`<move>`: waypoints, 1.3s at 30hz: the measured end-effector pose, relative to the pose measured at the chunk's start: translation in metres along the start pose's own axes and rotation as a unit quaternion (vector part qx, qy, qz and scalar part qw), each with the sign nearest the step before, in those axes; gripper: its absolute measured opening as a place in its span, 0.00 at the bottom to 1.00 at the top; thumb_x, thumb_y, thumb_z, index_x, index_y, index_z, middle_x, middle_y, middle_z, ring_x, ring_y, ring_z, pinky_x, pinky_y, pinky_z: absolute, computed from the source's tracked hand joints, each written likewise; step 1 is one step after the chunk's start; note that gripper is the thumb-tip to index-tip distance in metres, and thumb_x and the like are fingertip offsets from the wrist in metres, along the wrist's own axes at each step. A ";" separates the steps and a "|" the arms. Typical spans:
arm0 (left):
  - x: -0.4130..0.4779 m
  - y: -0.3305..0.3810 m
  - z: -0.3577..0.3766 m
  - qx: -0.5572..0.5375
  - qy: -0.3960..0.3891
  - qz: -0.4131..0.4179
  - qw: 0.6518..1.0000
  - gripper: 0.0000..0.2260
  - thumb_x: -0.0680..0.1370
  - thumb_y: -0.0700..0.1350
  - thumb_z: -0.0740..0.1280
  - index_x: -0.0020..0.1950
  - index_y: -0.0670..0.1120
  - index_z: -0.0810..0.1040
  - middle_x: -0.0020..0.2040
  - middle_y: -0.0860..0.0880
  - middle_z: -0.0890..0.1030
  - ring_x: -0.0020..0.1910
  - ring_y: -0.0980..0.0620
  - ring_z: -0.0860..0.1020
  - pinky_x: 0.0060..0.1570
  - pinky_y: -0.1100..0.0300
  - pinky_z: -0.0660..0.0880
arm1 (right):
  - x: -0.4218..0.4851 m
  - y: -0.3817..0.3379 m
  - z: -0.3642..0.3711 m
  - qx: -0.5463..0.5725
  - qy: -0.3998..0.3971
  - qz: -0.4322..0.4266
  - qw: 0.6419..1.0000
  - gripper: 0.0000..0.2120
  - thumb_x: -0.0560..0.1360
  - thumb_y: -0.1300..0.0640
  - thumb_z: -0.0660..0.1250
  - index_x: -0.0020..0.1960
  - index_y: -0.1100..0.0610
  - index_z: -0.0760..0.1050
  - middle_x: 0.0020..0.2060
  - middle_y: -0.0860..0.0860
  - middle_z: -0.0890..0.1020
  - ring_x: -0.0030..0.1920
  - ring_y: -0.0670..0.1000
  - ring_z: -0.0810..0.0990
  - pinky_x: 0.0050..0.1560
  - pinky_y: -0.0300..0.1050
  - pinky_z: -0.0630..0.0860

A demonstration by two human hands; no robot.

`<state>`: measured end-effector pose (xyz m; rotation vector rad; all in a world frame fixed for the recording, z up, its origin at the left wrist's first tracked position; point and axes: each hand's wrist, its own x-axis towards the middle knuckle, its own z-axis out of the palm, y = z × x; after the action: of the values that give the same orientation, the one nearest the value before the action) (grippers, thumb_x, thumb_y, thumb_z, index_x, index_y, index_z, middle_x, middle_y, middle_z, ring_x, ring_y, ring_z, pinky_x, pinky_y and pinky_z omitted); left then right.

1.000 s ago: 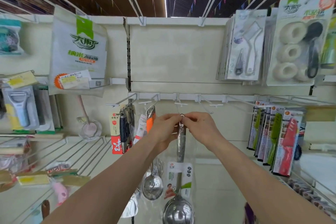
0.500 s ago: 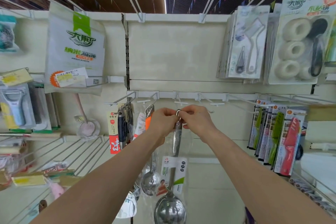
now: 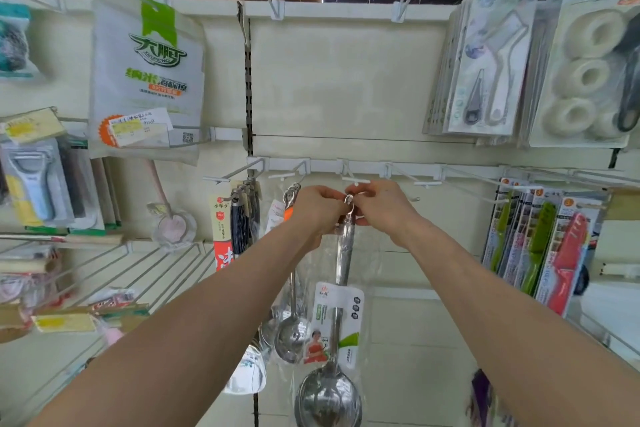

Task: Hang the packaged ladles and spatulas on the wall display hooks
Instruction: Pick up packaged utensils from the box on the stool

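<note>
Your left hand (image 3: 317,209) and right hand (image 3: 381,210) grips pinch the ring of the bagged steel ladle (image 3: 344,253); miss the white wire hook (image 3: 356,180) and it drops.

White pouch (image 3: 147,76) up-left of the ladle (image 3: 329,399): green logo 大鹏 over small Latin letters, likely DAPENG, then 纳米海绵擦, QR code at its lower right. Same 大鹏 logo tops the sponge card (image 3: 595,55) up-right of the ladle. Cream-and-red pack (image 3: 221,218) left of the ladle has a red "10" badge; print on the ladle's own label card (image 3: 337,315) is too small to read.
</note>
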<state>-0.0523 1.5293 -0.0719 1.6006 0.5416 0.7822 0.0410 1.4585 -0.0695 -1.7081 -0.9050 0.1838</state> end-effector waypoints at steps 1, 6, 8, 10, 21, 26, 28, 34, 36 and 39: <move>0.001 -0.001 0.000 0.001 0.001 -0.005 1.000 0.07 0.74 0.31 0.67 0.42 0.42 0.75 0.38 0.43 0.79 0.35 0.48 0.78 0.33 0.58 0.77 | 0.001 0.000 0.000 -0.012 0.002 -0.001 1.000 0.12 0.76 0.65 0.60 0.49 0.54 0.79 0.49 0.56 0.83 0.46 0.54 0.82 0.52 0.50 0.81; 0.007 -0.005 0.005 0.001 0.007 -0.012 1.000 0.08 0.75 0.32 0.68 0.41 0.43 0.73 0.36 0.43 0.78 0.31 0.51 0.76 0.30 0.61 0.74 | 0.001 0.003 0.006 -0.108 -0.007 -0.017 0.994 0.16 0.75 0.62 0.59 0.58 0.52 0.79 0.54 0.53 0.81 0.55 0.54 0.80 0.58 0.53 0.77; 0.010 -0.008 0.006 0.002 0.017 -0.014 1.000 0.09 0.74 0.32 0.68 0.41 0.44 0.72 0.37 0.43 0.77 0.30 0.51 0.75 0.28 0.62 0.74 | 0.001 0.004 0.008 -0.139 -0.010 -0.018 0.990 0.18 0.73 0.62 0.61 0.61 0.51 0.77 0.56 0.52 0.80 0.55 0.54 0.79 0.58 0.50 0.77; 0.016 -0.010 0.007 0.004 0.028 -0.016 0.999 0.09 0.74 0.31 0.66 0.41 0.44 0.73 0.40 0.41 0.78 0.30 0.50 0.76 0.30 0.61 0.74 | 0.003 0.003 0.010 -0.175 -0.007 -0.025 0.984 0.18 0.74 0.63 0.62 0.62 0.51 0.76 0.57 0.51 0.79 0.55 0.53 0.78 0.53 0.43 0.74; 0.029 -0.015 0.014 0.097 0.089 -0.014 0.991 0.06 0.75 0.36 0.68 0.40 0.45 0.76 0.41 0.42 0.80 0.36 0.49 0.75 0.35 0.59 0.73 | 0.000 0.002 0.005 -0.264 -0.011 -0.106 0.959 0.10 0.74 0.66 0.58 0.48 0.60 0.78 0.45 0.56 0.81 0.44 0.57 0.75 0.40 0.45 0.70; 0.016 -0.012 0.025 0.265 0.134 0.023 0.955 0.09 0.76 0.38 0.65 0.36 0.45 0.75 0.39 0.41 0.80 0.35 0.46 0.74 0.37 0.55 0.74 | -0.001 0.007 -0.006 -0.349 -0.051 -0.160 0.922 0.09 0.77 0.66 0.56 0.49 0.61 0.75 0.46 0.57 0.77 0.41 0.56 0.72 0.37 0.44 0.63; 0.007 -0.011 0.031 0.317 0.150 0.018 0.936 0.06 0.76 0.39 0.64 0.40 0.43 0.79 0.41 0.40 0.82 0.39 0.44 0.78 0.41 0.54 0.76 | -0.003 0.011 -0.013 -0.373 -0.078 -0.197 0.903 0.08 0.77 0.65 0.57 0.50 0.60 0.74 0.48 0.58 0.75 0.46 0.57 0.74 0.40 0.45 0.64; -0.018 -0.018 0.029 0.428 0.181 -0.018 0.885 0.06 0.75 0.39 0.62 0.39 0.42 0.76 0.38 0.46 0.77 0.43 0.44 0.78 0.33 0.60 0.68 | -0.023 0.006 -0.021 -0.466 -0.109 -0.271 0.835 0.12 0.79 0.62 0.60 0.62 0.62 0.72 0.61 0.57 0.70 0.61 0.57 0.69 0.53 0.46 0.69; -0.027 -0.024 0.022 0.460 0.192 -0.047 0.866 0.05 0.76 0.40 0.61 0.42 0.44 0.76 0.40 0.48 0.76 0.42 0.46 0.77 0.35 0.60 0.67 | -0.033 0.004 -0.017 -0.467 -0.131 -0.283 0.828 0.13 0.79 0.62 0.60 0.63 0.61 0.71 0.63 0.58 0.68 0.63 0.58 0.68 0.56 0.47 0.69; -0.036 -0.030 0.003 0.496 0.226 -0.073 0.835 0.06 0.76 0.41 0.61 0.48 0.45 0.78 0.44 0.48 0.78 0.45 0.46 0.78 0.38 0.58 0.68 | -0.046 0.001 -0.001 -0.462 -0.168 -0.310 0.814 0.15 0.80 0.63 0.59 0.66 0.60 0.69 0.65 0.59 0.69 0.66 0.58 0.67 0.60 0.49 0.69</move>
<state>-0.0715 1.5063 -0.1084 2.2647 1.5911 0.8092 0.0100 1.4276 -0.0843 -2.1480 -1.9963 -0.4987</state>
